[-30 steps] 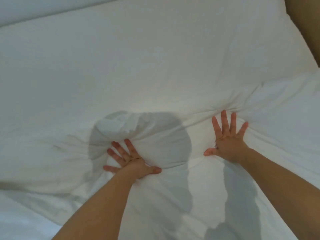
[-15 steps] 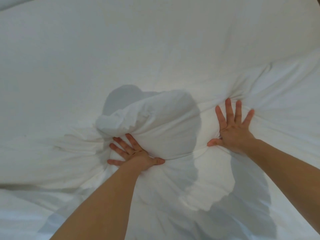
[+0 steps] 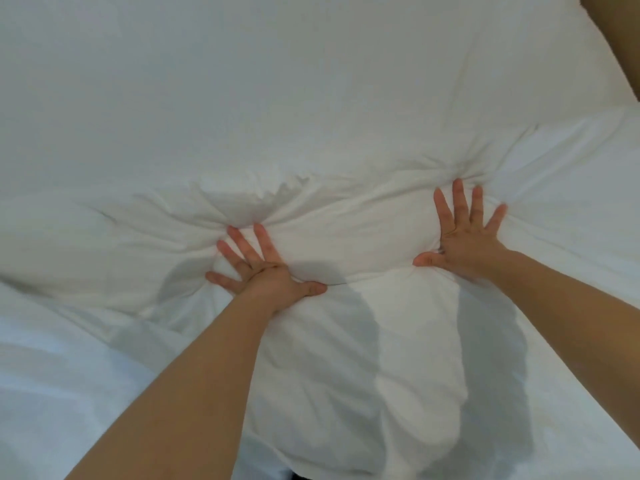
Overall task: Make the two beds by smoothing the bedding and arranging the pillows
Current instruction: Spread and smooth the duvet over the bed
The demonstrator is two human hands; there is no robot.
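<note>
Left hand [image 3: 266, 271] flat, fingers spread, pressing into the duvet [image 3: 311, 98]; right hand [image 3: 464, 237] flat and splayed too, well apart from it. Neither grips anything. Between them a puffed ridge [image 3: 346, 237], creases fanning from both palms. Beyond the fingertips the white cover runs smooth and wide; its far-right edge meets a brown surface [image 3: 616, 36].

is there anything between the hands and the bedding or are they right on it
Nothing visible stands between them. The left hand and right hand both lie flat, fingers spread, directly on the white bedding, which wrinkles around them. No other object shows on the bedding ahead of them.
</note>
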